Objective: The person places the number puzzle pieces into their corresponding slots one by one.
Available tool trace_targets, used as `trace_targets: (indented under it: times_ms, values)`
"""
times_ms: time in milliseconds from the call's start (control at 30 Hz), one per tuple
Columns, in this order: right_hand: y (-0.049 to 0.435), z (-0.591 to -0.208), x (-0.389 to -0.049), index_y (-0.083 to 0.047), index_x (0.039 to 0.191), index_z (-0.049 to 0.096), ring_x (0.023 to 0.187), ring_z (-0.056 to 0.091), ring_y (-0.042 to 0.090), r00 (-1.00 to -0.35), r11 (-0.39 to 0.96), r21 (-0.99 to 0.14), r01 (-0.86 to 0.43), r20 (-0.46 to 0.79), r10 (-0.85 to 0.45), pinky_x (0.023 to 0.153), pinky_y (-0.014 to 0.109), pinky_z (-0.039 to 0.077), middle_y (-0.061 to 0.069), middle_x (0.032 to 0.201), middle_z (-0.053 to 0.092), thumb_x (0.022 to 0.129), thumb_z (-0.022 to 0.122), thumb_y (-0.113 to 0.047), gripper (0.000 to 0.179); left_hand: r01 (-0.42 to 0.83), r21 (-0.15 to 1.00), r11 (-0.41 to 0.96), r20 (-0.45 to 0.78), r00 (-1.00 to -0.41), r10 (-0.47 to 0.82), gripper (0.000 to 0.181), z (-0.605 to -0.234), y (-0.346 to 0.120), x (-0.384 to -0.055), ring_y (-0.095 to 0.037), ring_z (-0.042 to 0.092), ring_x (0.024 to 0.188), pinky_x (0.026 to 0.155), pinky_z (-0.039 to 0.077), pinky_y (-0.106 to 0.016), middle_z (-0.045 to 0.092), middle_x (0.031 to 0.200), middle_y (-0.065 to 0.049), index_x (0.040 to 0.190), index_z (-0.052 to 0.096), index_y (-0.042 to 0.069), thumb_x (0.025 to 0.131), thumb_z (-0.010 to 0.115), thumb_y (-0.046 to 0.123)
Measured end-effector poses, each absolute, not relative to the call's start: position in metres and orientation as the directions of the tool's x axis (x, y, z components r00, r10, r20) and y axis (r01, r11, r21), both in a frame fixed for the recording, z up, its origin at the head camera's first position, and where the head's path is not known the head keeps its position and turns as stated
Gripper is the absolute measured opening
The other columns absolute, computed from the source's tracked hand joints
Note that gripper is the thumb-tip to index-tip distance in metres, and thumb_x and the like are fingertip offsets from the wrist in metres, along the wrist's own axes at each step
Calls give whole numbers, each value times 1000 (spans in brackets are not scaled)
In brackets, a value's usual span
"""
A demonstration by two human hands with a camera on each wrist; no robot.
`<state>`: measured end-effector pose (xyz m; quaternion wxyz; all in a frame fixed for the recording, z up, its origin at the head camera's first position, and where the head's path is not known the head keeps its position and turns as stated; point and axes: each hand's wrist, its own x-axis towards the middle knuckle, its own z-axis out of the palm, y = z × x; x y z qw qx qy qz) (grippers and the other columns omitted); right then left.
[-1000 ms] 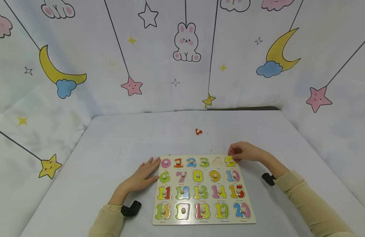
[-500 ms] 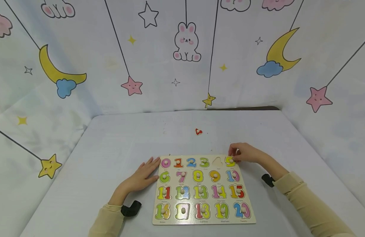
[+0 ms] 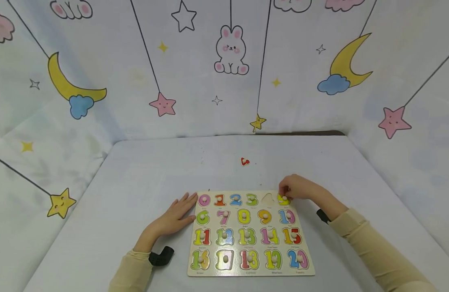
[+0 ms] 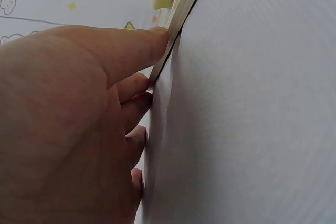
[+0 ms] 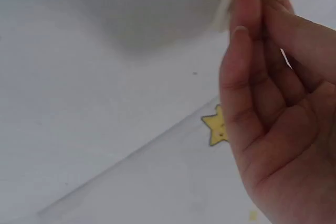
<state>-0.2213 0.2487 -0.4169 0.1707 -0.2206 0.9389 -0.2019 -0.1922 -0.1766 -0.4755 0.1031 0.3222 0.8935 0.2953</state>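
Observation:
A pale wooden number puzzle board [image 3: 235, 227] lies flat on the white table, with knobbed pieces in its recesses. My left hand [image 3: 175, 217] rests along its left edge, fingers straight; in the left wrist view the thumb [image 4: 139, 48] touches the board's side. At the top right corner my right hand [image 3: 299, 187] pinches at the yellow number 5 piece [image 3: 281, 201], fingers curled by its knob. Yellow shows at those fingertips [image 5: 247, 6] in the right wrist view, blurred. Beside the 5 is an empty recess [image 3: 268, 199].
A small red knobbed puzzle piece [image 3: 244, 162] lies beyond the board on the table [image 3: 166, 170]. White fabric [image 3: 195, 77] printed with moons, stars and a rabbit hangs behind and at both sides. A dark band [image 3: 161, 256] is at the left wrist.
My right hand has shifted slightly left and inward over the number 5 piece, its fingers now closer over the knob. The left hand and the board stay still.

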Motion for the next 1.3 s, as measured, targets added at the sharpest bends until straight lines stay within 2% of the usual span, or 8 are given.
trace_targets:
  times_ms: [133,267,367,600,800,900,1067,1300]
  values:
    - [231,-401,-217,-8,78,64,66,48,16,-856,894,-291,-342,-295,-424,58,27,44,-1,71,53,83,65,1,11,513,594,620,3,-772,636,62,-475,-177,-193,-37,8,138,107,3,-56,23,150,-17,146,26,-1,96,54,23]
    - [215,-388,-220,-7,95,65,63,50,17,-854,932,-158,-325,-373,-361,57,30,45,2,75,55,86,63,-4,9,511,603,612,4,-770,638,62,-477,-177,-193,-37,9,138,107,3,-56,23,150,-18,145,26,-2,96,54,23]
    - [205,-388,-233,-7,103,63,64,52,17,-864,931,-110,-348,-348,-364,61,33,46,3,79,58,91,60,-12,14,514,607,606,6,-766,643,61,-479,-177,-192,-37,9,138,107,4,-56,23,150,-18,145,27,-3,96,54,22]
    - [177,-416,-290,-4,106,61,80,56,24,-946,916,-314,-249,-126,-300,67,39,47,11,96,61,95,56,-21,22,515,603,609,1,-764,645,61,-482,-176,-190,-37,9,138,107,4,-56,23,150,-18,145,27,-2,96,53,23]
    - [155,-433,-324,3,122,53,104,53,33,-976,926,-342,-161,-84,-201,84,45,45,22,117,51,96,53,-25,38,521,601,606,20,-768,640,61,-477,-177,-190,-38,10,138,106,5,-57,24,150,-18,145,28,-3,96,54,21]
    - [149,-437,-332,6,118,53,97,54,33,-980,933,-330,-144,-85,-181,81,44,46,22,113,51,95,54,-25,38,523,604,602,19,-764,645,61,-476,-177,-191,-38,10,137,106,5,-57,23,150,-19,145,27,-3,96,54,21]
    - [145,-444,-338,3,99,52,79,50,28,-986,943,-319,-100,-94,-136,69,40,46,16,97,47,91,63,-27,33,524,606,598,16,-760,650,61,-479,-176,-192,-38,9,138,107,4,-57,23,150,-19,145,27,-3,96,54,21]
    - [141,-444,-342,0,92,53,77,47,24,-984,948,-312,-67,-134,-114,66,36,43,13,92,47,88,64,-24,26,533,587,609,21,-763,646,61,-478,-177,-193,-37,10,138,106,5,-57,23,150,-18,145,27,-3,96,53,21]
